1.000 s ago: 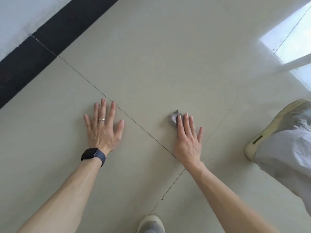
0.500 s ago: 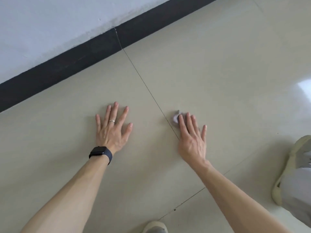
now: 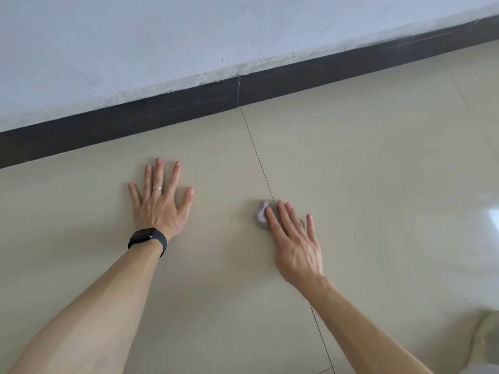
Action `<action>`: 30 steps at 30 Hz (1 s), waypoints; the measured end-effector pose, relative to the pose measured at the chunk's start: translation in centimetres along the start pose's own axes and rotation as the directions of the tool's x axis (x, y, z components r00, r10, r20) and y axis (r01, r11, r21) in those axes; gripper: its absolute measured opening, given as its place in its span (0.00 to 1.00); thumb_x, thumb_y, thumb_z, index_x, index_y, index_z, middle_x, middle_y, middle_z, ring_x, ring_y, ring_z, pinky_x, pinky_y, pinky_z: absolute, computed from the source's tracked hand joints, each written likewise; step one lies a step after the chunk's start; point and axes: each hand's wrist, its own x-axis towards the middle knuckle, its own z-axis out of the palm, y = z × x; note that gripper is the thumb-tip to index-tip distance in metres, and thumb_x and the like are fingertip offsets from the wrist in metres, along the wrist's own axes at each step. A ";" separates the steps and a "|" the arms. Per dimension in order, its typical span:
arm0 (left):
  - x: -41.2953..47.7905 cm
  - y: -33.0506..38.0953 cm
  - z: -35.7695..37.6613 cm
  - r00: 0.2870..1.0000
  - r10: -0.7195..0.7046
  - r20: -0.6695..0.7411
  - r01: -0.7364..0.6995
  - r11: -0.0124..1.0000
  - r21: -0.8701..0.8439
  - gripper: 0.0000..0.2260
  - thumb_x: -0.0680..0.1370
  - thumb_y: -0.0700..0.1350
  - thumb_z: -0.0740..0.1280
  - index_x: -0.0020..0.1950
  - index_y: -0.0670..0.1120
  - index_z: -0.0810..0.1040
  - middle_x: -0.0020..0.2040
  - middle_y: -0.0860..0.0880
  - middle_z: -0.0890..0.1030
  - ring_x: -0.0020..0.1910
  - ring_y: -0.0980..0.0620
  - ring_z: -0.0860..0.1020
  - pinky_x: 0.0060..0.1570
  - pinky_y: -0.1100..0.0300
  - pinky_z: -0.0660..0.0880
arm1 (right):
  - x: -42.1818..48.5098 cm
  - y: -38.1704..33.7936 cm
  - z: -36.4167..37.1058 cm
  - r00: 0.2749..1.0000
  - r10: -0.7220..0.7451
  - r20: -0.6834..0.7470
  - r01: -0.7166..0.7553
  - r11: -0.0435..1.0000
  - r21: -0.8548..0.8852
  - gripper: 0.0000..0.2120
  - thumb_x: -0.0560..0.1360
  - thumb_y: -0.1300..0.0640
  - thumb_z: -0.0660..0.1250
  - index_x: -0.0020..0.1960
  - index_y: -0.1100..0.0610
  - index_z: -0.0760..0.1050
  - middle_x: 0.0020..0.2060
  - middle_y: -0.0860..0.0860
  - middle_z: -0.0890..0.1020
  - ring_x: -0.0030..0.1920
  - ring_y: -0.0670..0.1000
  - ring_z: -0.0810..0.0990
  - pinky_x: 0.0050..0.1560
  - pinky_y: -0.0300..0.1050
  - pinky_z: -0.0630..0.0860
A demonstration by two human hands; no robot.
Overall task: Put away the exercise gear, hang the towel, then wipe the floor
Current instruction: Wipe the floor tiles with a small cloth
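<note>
Two hands are down on the floor (image 3: 378,184), which is laid in large beige tiles. The left hand (image 3: 159,209) lies flat and released, palm down, with its fingers straight and spread and holding nothing. It has a silver ring (image 3: 157,188) on one finger and a dark watch (image 3: 147,237) on the wrist. The right hand (image 3: 294,238) is also released rather than clenched. Its fingers are straight and close together, pressing a small crumpled cloth (image 3: 260,215) against the tile. The cloth is pale grey-lilac and mostly covered. One bunched edge shows to the left of the index finger and a sliver shows on the far side of the hand. A thin grout line (image 3: 259,163) runs from the skirting toward the camera and passes under the cloth and the right wrist, so the cloth lies right on that joint. The left hand rests well apart from the line. Beyond the fingertips a dark skirting (image 3: 162,114) crosses the view at a slant, below a scuffed white wall (image 3: 162,36). A bright glare (image 3: 492,214) sits at the right edge of the floor, and a pale blurred shape (image 3: 483,338) in the lower right corner is too unclear to identify.
</note>
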 end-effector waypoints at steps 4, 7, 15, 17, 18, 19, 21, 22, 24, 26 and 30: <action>0.1 -0.1 0.1 0.999 -0.013 -0.037 0.013 1.000 0.005 0.29 0.79 0.67 0.44 0.80 0.64 0.45 0.82 0.54 0.43 0.81 0.49 0.44 0.76 0.38 0.44 | 7.0 5.0 -2.7 0.892 0.449 -0.042 -0.446 0.892 0.068 0.38 0.74 0.67 0.52 0.81 0.51 0.47 0.81 0.54 0.49 0.80 0.56 0.42 0.78 0.59 0.44; 0.2 0.0 0.1 0.999 -0.020 -0.051 0.019 1.000 -0.016 0.30 0.78 0.67 0.47 0.79 0.64 0.47 0.82 0.54 0.45 0.81 0.49 0.46 0.76 0.38 0.45 | 8.8 3.0 -2.3 0.878 0.472 -0.081 -0.467 0.881 0.080 0.37 0.75 0.67 0.53 0.81 0.53 0.45 0.81 0.55 0.48 0.80 0.56 0.42 0.78 0.59 0.43; 0.2 -0.1 -0.1 0.999 -0.021 -0.046 0.020 1.000 -0.023 0.30 0.78 0.66 0.50 0.80 0.64 0.48 0.82 0.56 0.43 0.81 0.50 0.47 0.76 0.39 0.45 | 10.8 0.2 -1.5 0.955 -0.290 0.066 0.290 0.957 0.004 0.33 0.75 0.64 0.47 0.80 0.53 0.56 0.80 0.52 0.56 0.80 0.51 0.50 0.78 0.57 0.53; 0.3 -0.1 -0.1 0.999 -0.019 -0.039 0.018 1.000 -0.009 0.30 0.78 0.66 0.49 0.80 0.64 0.46 0.82 0.56 0.42 0.81 0.51 0.45 0.76 0.39 0.44 | 14.7 3.1 -2.9 1.000 -0.009 -0.002 0.009 1.000 0.000 0.35 0.75 0.66 0.50 0.81 0.54 0.52 0.80 0.53 0.53 0.80 0.53 0.47 0.78 0.60 0.51; 0.4 -0.1 0.0 0.999 -0.016 -0.037 0.015 1.000 -0.004 0.30 0.78 0.66 0.48 0.80 0.64 0.46 0.82 0.56 0.42 0.81 0.51 0.44 0.76 0.39 0.44 | 16.8 4.2 -3.7 0.984 0.175 -0.032 -0.174 0.984 0.031 0.36 0.75 0.67 0.51 0.81 0.54 0.49 0.81 0.54 0.51 0.80 0.54 0.45 0.78 0.60 0.49; 0.5 -0.2 0.0 0.999 -0.014 -0.036 0.014 1.000 -0.002 0.30 0.78 0.66 0.48 0.80 0.64 0.46 0.82 0.56 0.42 0.81 0.51 0.44 0.76 0.39 0.45 | 18.7 4.7 -4.4 0.939 0.342 -0.038 -0.338 0.938 0.075 0.36 0.75 0.68 0.51 0.81 0.55 0.47 0.81 0.55 0.49 0.80 0.54 0.44 0.78 0.61 0.47; 0.6 -0.3 0.0 0.999 -0.009 -0.040 0.009 1.000 -0.001 0.30 0.78 0.66 0.48 0.80 0.64 0.47 0.82 0.55 0.42 0.81 0.51 0.45 0.76 0.38 0.45 | 21.2 3.7 -4.9 0.856 0.516 -0.038 -0.508 0.851 0.133 0.36 0.75 0.67 0.51 0.81 0.56 0.45 0.81 0.56 0.47 0.80 0.54 0.43 0.78 0.62 0.45; 0.6 -0.3 0.0 0.999 -0.007 -0.043 0.007 1.000 0.000 0.30 0.78 0.66 0.49 0.80 0.64 0.47 0.82 0.55 0.43 0.81 0.50 0.45 0.76 0.38 0.46 | 21.5 2.2 -4.5 0.856 0.515 -0.048 -0.504 0.852 0.142 0.36 0.75 0.67 0.51 0.81 0.56 0.45 0.81 0.56 0.47 0.80 0.54 0.43 0.78 0.62 0.44; 0.5 -0.3 0.0 0.999 -0.005 -0.048 0.005 1.000 0.005 0.30 0.78 0.66 0.49 0.80 0.64 0.47 0.82 0.55 0.42 0.81 0.51 0.45 0.76 0.38 0.46 | 20.2 -1.7 -2.7 0.939 0.333 -0.089 -0.322 0.939 0.120 0.35 0.76 0.66 0.52 0.81 0.56 0.48 0.80 0.56 0.49 0.80 0.55 0.45 0.77 0.62 0.45; 0.5 -0.3 0.0 0.999 -0.005 -0.052 0.005 1.000 -0.004 0.31 0.78 0.66 0.50 0.80 0.63 0.47 0.82 0.55 0.43 0.81 0.51 0.45 0.76 0.38 0.47 | 17.7 -5.4 -0.9 0.999 -0.025 -0.022 0.026 0.997 0.069 0.34 0.75 0.65 0.51 0.81 0.55 0.51 0.80 0.54 0.52 0.80 0.55 0.46 0.77 0.60 0.46; 0.5 -0.3 0.0 0.998 0.003 -0.062 -0.003 1.000 0.005 0.31 0.77 0.66 0.50 0.80 0.63 0.49 0.82 0.54 0.45 0.81 0.50 0.47 0.76 0.38 0.48 | 20.1 -3.7 -1.3 0.928 -0.367 0.069 0.369 0.929 -0.017 0.32 0.77 0.63 0.49 0.80 0.53 0.54 0.80 0.51 0.54 0.80 0.50 0.48 0.78 0.57 0.49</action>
